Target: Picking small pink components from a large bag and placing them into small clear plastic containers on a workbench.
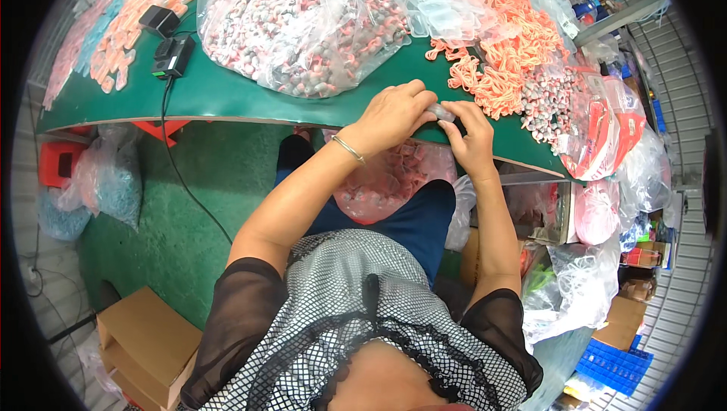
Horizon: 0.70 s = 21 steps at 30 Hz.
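My left hand [392,117] and my right hand [471,137] meet at the front edge of the green table [250,110]. Between their fingertips they pinch a small, pale see-through plastic piece [441,112]; its exact kind is too small to tell. Just beyond the left hand lies a big clear bag [303,40] full of small grey, white and coral pieces. Coils of orange cord [511,40] are heaped beyond the right hand. Beside them lies a pile of small red, white and dark pieces [547,96].
Flat orange plastic pieces [144,9] lie in rows at the far left, near a black adapter [173,55] whose cable hangs to the floor. A pinkish bag [394,184] sits below the table by my knees. A cardboard box [148,339] stands at the lower left.
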Each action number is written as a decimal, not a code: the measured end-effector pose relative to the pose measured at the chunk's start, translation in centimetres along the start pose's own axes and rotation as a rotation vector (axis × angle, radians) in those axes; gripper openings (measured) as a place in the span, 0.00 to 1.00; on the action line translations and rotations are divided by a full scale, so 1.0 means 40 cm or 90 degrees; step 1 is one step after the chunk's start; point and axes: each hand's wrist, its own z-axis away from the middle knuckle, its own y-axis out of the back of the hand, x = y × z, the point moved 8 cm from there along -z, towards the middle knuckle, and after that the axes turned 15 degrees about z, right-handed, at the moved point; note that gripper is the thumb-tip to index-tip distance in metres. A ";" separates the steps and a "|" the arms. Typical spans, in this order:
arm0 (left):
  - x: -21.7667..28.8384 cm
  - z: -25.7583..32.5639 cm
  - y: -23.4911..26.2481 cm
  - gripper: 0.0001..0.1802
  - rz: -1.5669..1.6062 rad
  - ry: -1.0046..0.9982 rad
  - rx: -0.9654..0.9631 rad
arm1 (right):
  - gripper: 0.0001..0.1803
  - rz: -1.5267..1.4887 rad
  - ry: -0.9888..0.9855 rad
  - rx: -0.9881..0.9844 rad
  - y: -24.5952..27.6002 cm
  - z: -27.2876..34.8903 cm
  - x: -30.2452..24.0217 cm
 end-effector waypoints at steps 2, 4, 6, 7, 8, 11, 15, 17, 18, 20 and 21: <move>-0.008 0.000 0.022 0.10 0.003 -0.003 -0.011 | 0.16 -0.037 -0.014 -0.003 -0.020 -0.006 -0.009; -0.005 0.007 0.057 0.08 0.000 -0.018 0.009 | 0.13 -0.087 -0.030 -0.021 -0.045 -0.024 -0.012; 0.005 0.020 0.084 0.08 -0.055 -0.033 -0.001 | 0.13 -0.124 0.017 -0.109 -0.065 -0.071 -0.005; 0.012 0.032 0.091 0.10 -0.108 -0.044 -0.013 | 0.13 -0.160 0.062 -0.199 -0.087 -0.096 -0.015; 0.013 0.041 0.099 0.10 -0.112 -0.044 -0.010 | 0.13 -0.185 0.113 -0.198 -0.076 -0.141 -0.033; 0.041 0.066 0.115 0.12 -0.214 -0.100 0.026 | 0.12 0.269 0.062 0.062 -0.087 -0.230 -0.019; 0.060 0.062 0.119 0.12 -0.174 -0.093 -0.006 | 0.11 0.453 0.042 0.105 -0.158 -0.295 0.010; 0.049 0.050 0.126 0.12 -0.065 -0.080 0.019 | 0.07 0.481 0.030 0.107 -0.167 -0.301 0.030; 0.036 0.039 0.131 0.10 -0.072 -0.058 0.026 | 0.05 0.474 0.041 0.140 -0.163 -0.293 0.032; -0.003 0.010 0.144 0.10 -0.117 -0.030 0.083 | 0.05 0.395 0.048 0.150 -0.141 -0.270 0.022; -0.025 -0.007 0.159 0.11 -0.160 -0.005 0.138 | 0.05 0.318 0.052 0.160 -0.122 -0.251 0.016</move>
